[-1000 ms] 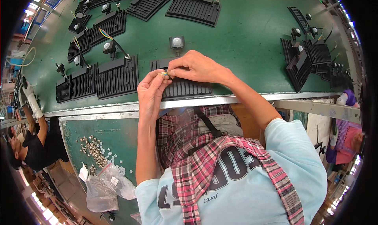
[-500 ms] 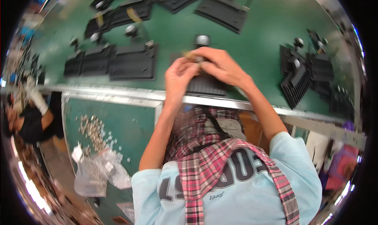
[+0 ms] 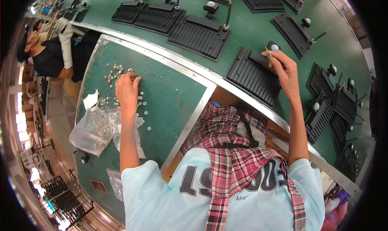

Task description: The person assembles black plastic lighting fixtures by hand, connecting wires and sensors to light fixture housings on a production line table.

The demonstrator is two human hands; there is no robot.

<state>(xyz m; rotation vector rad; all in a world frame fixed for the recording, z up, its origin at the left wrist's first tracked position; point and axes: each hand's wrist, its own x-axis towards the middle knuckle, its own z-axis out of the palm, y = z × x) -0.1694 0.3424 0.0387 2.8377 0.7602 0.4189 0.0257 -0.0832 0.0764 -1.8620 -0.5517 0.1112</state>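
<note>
My left hand (image 3: 127,92) is over the left table, its fingers bent down and its thumb apart, at the edge of a scatter of small metal fittings (image 3: 117,69). Nothing shows in its grasp. My right hand (image 3: 284,69) pinches thin yellow-and-blue wires (image 3: 267,51) between thumb and fingertips. Below that hand a black ribbed panel (image 3: 254,75) lies flat near the table's metal edge. A round white-domed part (image 3: 274,47) sits at its far side, partly behind the hand.
More ribbed panels (image 3: 200,34) with domed parts and upright cables lie on the green table, beyond and to the right (image 3: 319,119). Small white rings (image 3: 140,119) and clear plastic bags (image 3: 91,132) lie on the left table. Another person (image 3: 52,57) is at far left.
My left hand has left the panel and moved to the fittings on the left table. My right hand stays at the panel with the wires. The view has turned left.
</note>
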